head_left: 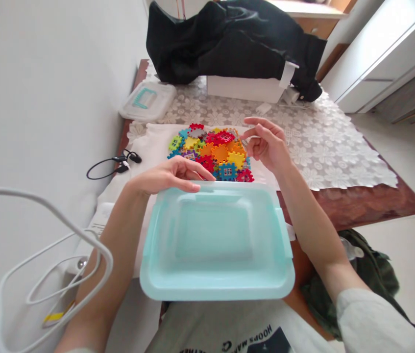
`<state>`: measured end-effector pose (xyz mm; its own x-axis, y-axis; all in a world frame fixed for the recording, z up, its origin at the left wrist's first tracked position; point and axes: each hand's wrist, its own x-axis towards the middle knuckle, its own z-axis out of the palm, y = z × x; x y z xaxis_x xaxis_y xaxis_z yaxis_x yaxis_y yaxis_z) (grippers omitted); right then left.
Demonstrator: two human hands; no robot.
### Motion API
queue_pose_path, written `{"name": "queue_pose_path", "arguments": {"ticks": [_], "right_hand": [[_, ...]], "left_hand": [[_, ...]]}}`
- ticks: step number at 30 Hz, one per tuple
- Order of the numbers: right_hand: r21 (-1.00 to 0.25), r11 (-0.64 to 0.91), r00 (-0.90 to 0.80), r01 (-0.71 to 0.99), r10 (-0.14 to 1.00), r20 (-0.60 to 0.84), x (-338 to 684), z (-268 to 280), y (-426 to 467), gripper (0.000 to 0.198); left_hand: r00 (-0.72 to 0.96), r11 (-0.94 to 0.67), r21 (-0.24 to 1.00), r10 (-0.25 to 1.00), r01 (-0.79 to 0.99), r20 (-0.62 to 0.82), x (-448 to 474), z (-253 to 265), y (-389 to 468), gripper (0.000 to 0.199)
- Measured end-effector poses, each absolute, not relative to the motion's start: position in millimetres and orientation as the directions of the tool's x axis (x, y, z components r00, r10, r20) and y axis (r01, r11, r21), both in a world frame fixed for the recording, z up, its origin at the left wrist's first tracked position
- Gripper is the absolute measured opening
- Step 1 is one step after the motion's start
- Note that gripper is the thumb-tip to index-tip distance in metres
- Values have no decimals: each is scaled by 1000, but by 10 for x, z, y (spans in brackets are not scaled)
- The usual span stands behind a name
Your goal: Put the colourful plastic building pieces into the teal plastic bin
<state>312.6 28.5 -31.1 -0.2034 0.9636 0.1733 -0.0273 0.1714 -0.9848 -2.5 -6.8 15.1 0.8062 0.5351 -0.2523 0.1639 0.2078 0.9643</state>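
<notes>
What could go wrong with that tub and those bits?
The tub might tip: it seems to jut off the table, with only the left hand at its rim. The loose bits lie behind it, so a bump could scatter them. The white cable loops by the left arm and might snag.

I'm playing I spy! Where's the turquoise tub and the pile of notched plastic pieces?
Turquoise plastic tub (213,233): head view, on its inside bottom.
Pile of notched plastic pieces (220,153): head view, on an orange piece.
</notes>
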Motion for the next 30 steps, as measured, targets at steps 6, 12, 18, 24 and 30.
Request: {"name": "queue_pose_path", "arguments": {"ticks": [6, 12, 18, 24, 30], "right_hand": [[-714, 499, -176, 491, 860, 479, 3038, -512, 358, 66], [-553, 561, -430, 616, 827, 361, 3052, -744, 447, 67], [-523, 625, -423, 580, 780, 462, 3046, -853, 505, 52], [-489, 665, -425, 564, 742, 519, 3026, -853, 515, 40], [-445, 664, -412, 601, 735, 539, 3005, -812, 446, 20]], "left_hand": [[696, 176, 974, 682, 139, -223, -55, 90, -34, 41], [612, 218, 967, 749, 133, -253, -124, 47, 17, 44], [698, 378, 923, 680, -72, -225, -45, -30, 31, 51], [757, 455, 880, 620, -135, -205, -33, -141, 45, 57], [780, 440, 894, 588, -87, -214, -97, -89, 32, 65]]}}
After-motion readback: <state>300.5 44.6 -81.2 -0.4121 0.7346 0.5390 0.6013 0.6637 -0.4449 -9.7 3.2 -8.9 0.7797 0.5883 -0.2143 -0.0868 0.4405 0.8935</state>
